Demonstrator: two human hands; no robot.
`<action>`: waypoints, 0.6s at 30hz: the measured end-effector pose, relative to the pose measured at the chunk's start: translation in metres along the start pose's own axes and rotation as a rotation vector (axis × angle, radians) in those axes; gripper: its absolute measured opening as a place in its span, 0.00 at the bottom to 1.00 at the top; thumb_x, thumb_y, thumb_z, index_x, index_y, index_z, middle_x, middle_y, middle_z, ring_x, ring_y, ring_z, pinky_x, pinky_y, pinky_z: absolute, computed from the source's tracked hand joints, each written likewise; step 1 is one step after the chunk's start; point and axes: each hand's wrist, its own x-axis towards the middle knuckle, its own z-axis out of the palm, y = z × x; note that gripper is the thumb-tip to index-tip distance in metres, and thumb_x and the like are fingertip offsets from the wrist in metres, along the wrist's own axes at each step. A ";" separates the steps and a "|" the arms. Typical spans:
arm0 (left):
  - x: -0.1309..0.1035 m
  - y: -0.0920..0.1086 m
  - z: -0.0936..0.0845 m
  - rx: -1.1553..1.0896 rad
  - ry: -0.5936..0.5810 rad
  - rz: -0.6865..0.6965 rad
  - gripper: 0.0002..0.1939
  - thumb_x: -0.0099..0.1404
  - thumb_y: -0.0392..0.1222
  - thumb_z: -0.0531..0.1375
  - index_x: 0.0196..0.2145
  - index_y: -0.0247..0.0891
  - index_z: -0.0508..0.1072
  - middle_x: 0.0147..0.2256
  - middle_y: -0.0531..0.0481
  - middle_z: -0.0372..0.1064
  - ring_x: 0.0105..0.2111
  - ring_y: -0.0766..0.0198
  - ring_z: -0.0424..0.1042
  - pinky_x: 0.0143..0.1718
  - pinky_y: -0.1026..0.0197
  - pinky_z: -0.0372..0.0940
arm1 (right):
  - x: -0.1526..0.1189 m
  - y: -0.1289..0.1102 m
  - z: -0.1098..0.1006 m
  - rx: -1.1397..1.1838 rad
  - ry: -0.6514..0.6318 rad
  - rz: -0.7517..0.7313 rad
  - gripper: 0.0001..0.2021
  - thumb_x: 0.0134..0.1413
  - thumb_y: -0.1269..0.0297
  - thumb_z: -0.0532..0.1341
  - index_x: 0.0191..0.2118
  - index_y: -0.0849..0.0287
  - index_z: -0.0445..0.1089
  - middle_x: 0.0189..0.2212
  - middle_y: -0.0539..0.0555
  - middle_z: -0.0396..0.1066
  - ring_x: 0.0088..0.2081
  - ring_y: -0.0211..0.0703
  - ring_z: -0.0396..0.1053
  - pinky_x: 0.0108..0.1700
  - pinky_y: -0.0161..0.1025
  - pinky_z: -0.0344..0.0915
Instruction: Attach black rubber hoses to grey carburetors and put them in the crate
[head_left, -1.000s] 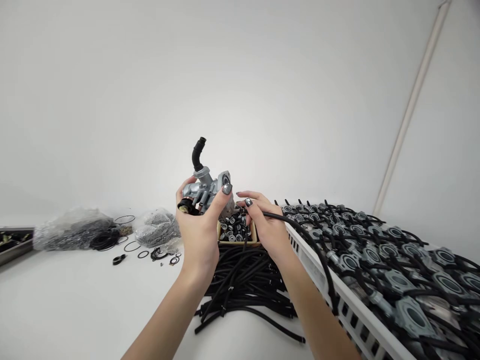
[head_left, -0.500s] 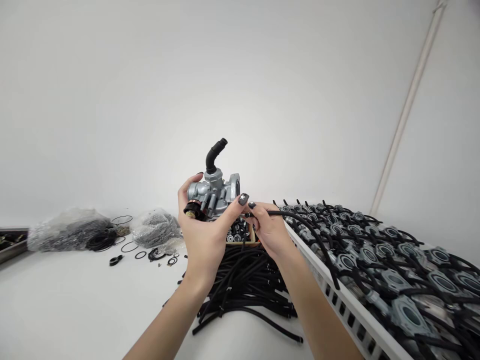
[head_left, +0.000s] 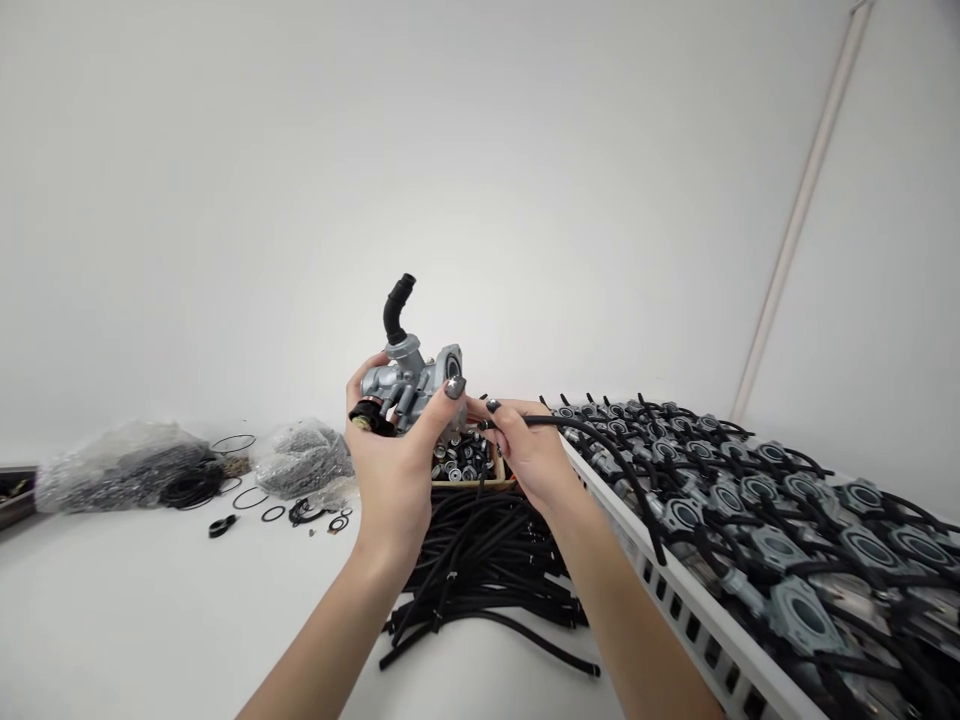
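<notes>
At ten o'clock from the right hand point(head_left: 538, 458), which pinches a slim black rubber hose point(head_left: 577, 424) near its tip, the left hand point(head_left: 391, 470) grips a silver metal carburetor point(head_left: 411, 380). The hose's long axis bends from three toward five o'clock.

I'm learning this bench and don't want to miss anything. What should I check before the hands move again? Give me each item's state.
1. Left hand has a firm-looking hold on the metal part: ok.
2. Bent black tube stands on top of the metal part: ok.
3. Right hand pinches the black hose near one end: ok.
4. Black hose joined to the metal part: cannot tell; the meeting spot is too small and partly hidden.
5. Black hose clear of the white crate: cannot tell; it passes in front of the rim.
</notes>
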 end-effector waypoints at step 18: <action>0.001 0.002 0.003 -0.013 0.047 -0.101 0.30 0.50 0.48 0.73 0.47 0.42 0.67 0.37 0.53 0.73 0.32 0.64 0.75 0.36 0.61 0.68 | -0.004 -0.016 -0.001 -0.135 -0.066 0.020 0.21 0.57 0.54 0.56 0.17 0.56 0.58 0.15 0.45 0.55 0.20 0.34 0.53 0.25 0.34 0.52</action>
